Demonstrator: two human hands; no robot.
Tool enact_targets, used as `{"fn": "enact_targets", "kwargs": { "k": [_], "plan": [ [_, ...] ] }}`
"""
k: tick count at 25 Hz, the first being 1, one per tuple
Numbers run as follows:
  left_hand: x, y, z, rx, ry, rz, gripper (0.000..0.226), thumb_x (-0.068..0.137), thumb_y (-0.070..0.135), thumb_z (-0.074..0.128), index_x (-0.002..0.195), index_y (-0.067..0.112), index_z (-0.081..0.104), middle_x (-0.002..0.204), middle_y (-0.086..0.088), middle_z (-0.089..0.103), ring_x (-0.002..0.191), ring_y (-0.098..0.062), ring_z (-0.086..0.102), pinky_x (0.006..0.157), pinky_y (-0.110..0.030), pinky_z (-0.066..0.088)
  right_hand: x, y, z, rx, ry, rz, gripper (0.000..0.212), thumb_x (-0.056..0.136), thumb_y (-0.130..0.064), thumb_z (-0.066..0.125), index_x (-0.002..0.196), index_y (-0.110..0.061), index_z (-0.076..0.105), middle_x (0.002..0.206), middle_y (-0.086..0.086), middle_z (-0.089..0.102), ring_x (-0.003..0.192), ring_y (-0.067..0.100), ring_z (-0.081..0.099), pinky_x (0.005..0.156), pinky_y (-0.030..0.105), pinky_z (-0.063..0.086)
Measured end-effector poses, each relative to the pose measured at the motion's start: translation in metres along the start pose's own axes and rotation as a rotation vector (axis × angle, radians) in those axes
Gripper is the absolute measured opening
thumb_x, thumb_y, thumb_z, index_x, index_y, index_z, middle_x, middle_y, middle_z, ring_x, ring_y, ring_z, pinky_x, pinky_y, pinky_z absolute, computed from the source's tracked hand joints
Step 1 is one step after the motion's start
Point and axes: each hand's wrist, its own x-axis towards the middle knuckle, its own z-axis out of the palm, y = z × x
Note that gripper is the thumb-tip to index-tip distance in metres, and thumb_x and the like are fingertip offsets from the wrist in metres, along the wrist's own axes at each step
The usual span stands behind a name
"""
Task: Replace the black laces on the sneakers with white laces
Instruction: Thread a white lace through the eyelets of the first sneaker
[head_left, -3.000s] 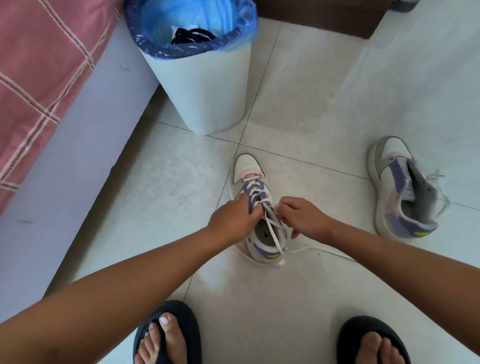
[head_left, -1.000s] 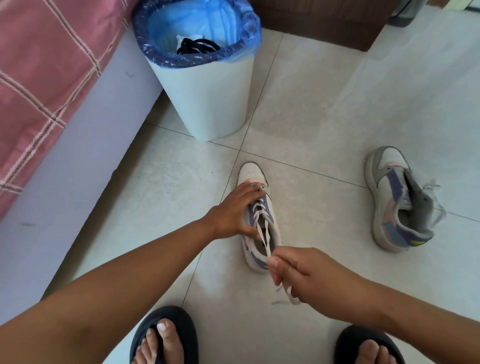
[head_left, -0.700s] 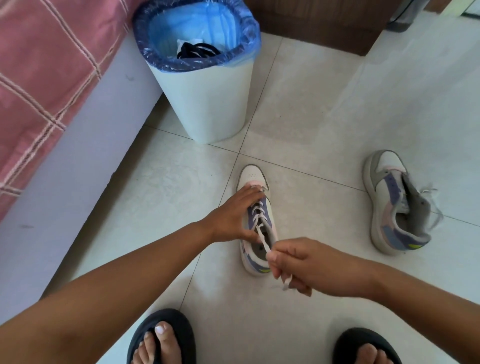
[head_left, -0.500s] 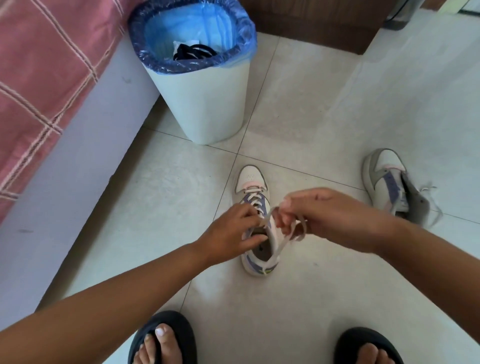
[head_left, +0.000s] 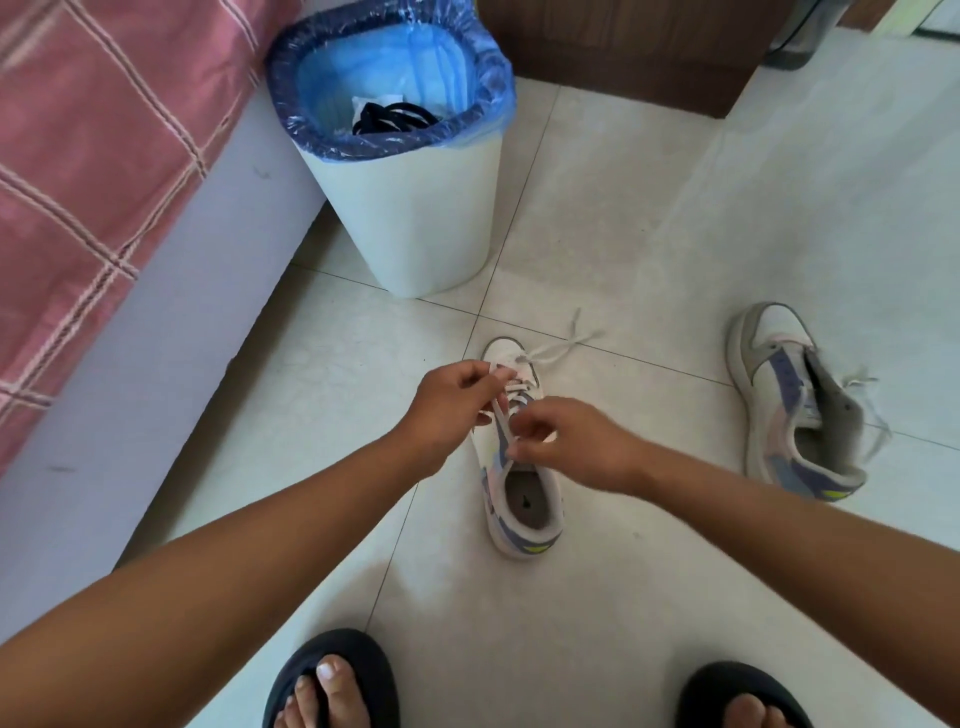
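White tile floor runs under everything, crossed by thin grout lines. Nearest, at 6 o'clock, two dark slippers with bare toes poke in: one slipper at about 7 o'clock, the other slipper at about 5 o'clock. Both bare forearms reach from the lower corners toward the middle of the view.

At the centre stands the near sneaker, white with purple and pink panels and a yellow-green tab at the heel, heel toward the person and toe pointing to 12 o'clock. The right hand hovers over its tongue, fingers curled, thumb and forefinger pinching a strand of the white lace just above the shoe's opening. The left hand sits at 10 o'clock of the right one, over the eyelets, its fingers also curled and pinching the same lace nearer the toe. From that pinch the loose lace ends trail past the toe cap onto the tile toward 1 o'clock.

At 3 o'clock, well apart, the second sneaker lies tilted onto its side, white lace hanging loose at its right.

Farther, at 12 o'clock, stands a white bin lined with a blue bag; black laces lie inside it beside a scrap of white paper. At 10 o'clock a bed with a pink checked cover borders the floor. Dark wooden furniture closes the far edge.
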Motion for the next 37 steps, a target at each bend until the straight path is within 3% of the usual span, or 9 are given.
{"fn": "enact_targets", "kwargs": {
  "k": [3, 6, 15, 18, 22, 24, 29, 34, 37],
  "plan": [
    [0.002, 0.002, 0.001, -0.002, 0.040, -0.009, 0.015, 0.095, 0.019, 0.055, 0.087, 0.012, 0.066, 0.069, -0.001, 0.061, 0.067, -0.014, 0.061, 0.065, -0.023, 0.052, 0.006, 0.000, 0.016, 0.312, 0.234, 0.104, 0.011, 0.088, -0.016, 0.063, 0.078, -0.014, 0.063, 0.077, 0.000, 0.062, 0.070, 0.012, 0.055, 0.061, 0.010, 0.042],
    [0.001, 0.004, -0.002, -0.080, 0.164, -0.078, 0.018, 0.098, 0.016, 0.048, 0.091, 0.007, 0.063, 0.066, -0.002, 0.059, 0.064, -0.017, 0.061, 0.063, -0.025, 0.056, 0.010, 0.000, 0.012, 0.835, 0.215, 0.228, 0.005, 0.091, -0.012, 0.059, 0.089, -0.008, 0.061, 0.093, 0.013, 0.070, 0.078, 0.018, 0.065, 0.076, 0.025, 0.054],
    [-0.006, 0.010, -0.002, -0.149, 0.061, -0.072, 0.024, 0.100, 0.020, 0.043, 0.089, 0.010, 0.062, 0.066, -0.003, 0.055, 0.056, -0.015, 0.055, 0.060, -0.029, 0.054, 0.012, 0.010, 0.004, -0.188, -0.013, -0.115, 0.018, 0.081, -0.019, 0.071, 0.084, -0.006, 0.060, 0.093, 0.002, 0.045, 0.086, 0.018, 0.046, 0.078, 0.030, 0.040],
    [-0.003, 0.009, -0.003, -0.047, 0.049, -0.039, 0.025, 0.100, 0.020, 0.043, 0.085, 0.013, 0.063, 0.064, -0.002, 0.055, 0.052, -0.015, 0.051, 0.062, -0.031, 0.050, 0.011, 0.013, 0.006, -0.027, 0.059, -0.124, 0.013, 0.084, -0.013, 0.067, 0.084, -0.006, 0.057, 0.090, 0.003, 0.053, 0.084, 0.017, 0.050, 0.073, 0.025, 0.041],
    [-0.001, 0.010, 0.001, 0.067, -0.007, 0.018, 0.026, 0.099, 0.018, 0.045, 0.081, 0.015, 0.063, 0.069, -0.002, 0.060, 0.053, -0.014, 0.057, 0.059, -0.030, 0.053, 0.008, 0.008, 0.004, 0.673, 0.127, 0.094, 0.008, 0.093, -0.012, 0.057, 0.089, -0.007, 0.062, 0.080, 0.004, 0.065, 0.073, 0.013, 0.062, 0.073, 0.021, 0.051],
    [0.002, 0.015, 0.006, 0.086, -0.005, 0.058, 0.025, 0.098, 0.016, 0.047, 0.079, 0.015, 0.064, 0.074, -0.002, 0.063, 0.066, -0.016, 0.063, 0.069, -0.031, 0.057, 0.009, 0.005, 0.002, 0.645, 0.093, 0.116, 0.018, 0.097, -0.013, 0.048, 0.090, -0.006, 0.063, 0.071, 0.003, 0.062, 0.066, 0.014, 0.059, 0.069, 0.026, 0.051],
    [0.014, 0.029, 0.017, 0.387, -0.013, 0.279, 0.018, 0.097, 0.022, 0.049, 0.087, 0.015, 0.064, 0.079, 0.012, 0.064, 0.075, -0.003, 0.061, 0.070, -0.018, 0.047, 0.013, -0.002, 0.011, 0.252, -0.015, 0.051, 0.020, 0.097, -0.022, 0.044, 0.090, -0.019, 0.062, 0.095, -0.003, 0.066, 0.082, 0.008, 0.059, 0.073, 0.018, 0.045],
    [0.009, 0.016, 0.007, 1.081, -0.306, 0.258, 0.027, 0.101, 0.037, 0.035, 0.112, 0.016, 0.047, 0.099, -0.004, 0.063, 0.081, -0.019, 0.057, 0.071, -0.034, 0.044, 0.010, 0.005, -0.001, 0.703, 0.034, 0.260, 0.028, 0.097, -0.017, 0.045, 0.079, -0.008, 0.066, 0.067, 0.007, 0.064, 0.057, 0.014, 0.058, 0.054, 0.020, 0.045],
    [0.004, 0.008, -0.022, 1.264, -0.338, 0.217, 0.030, 0.100, 0.039, 0.037, 0.089, 0.017, 0.052, 0.084, 0.003, 0.057, 0.072, -0.013, 0.049, 0.062, -0.027, 0.035, 0.010, 0.014, -0.003, 0.992, 0.051, 0.398, 0.015, 0.093, -0.008, 0.052, 0.094, -0.001, 0.066, 0.076, 0.011, 0.067, 0.057, 0.012, 0.056, 0.051, 0.019, 0.040]
  ]
}}
